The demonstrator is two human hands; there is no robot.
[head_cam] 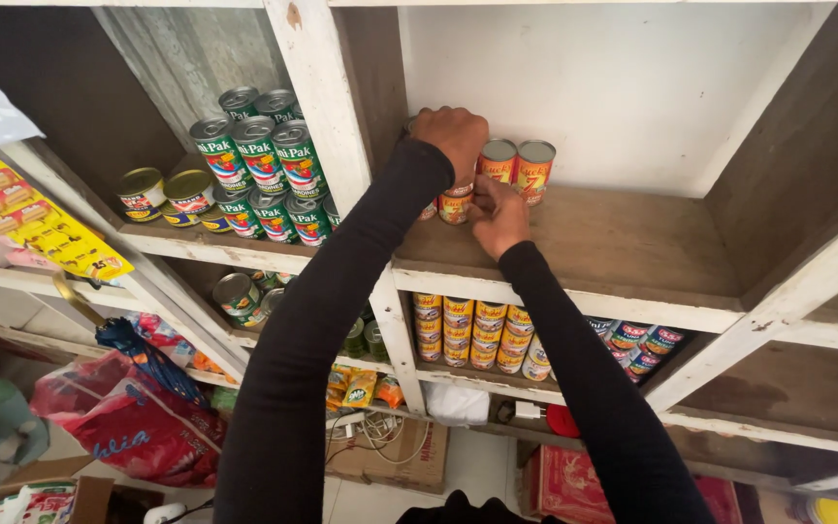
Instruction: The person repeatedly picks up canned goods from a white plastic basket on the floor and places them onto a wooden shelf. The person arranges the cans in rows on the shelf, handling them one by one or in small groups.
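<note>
The left hand (450, 134) rests curled on top of a can (455, 205) on the shelf (632, 243); the right hand (499, 215), just below it, pinches the same can's side. Two more cans (517, 163) stand just right of the left hand. Rigid, smooth metal, probably fairly heavy; best gripped around the wall.

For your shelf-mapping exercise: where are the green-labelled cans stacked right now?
In the head view, the green-labelled cans sit in the upper-left shelf compartment, left of the white upright post, beside two flat yellow-lidded tins.
</note>
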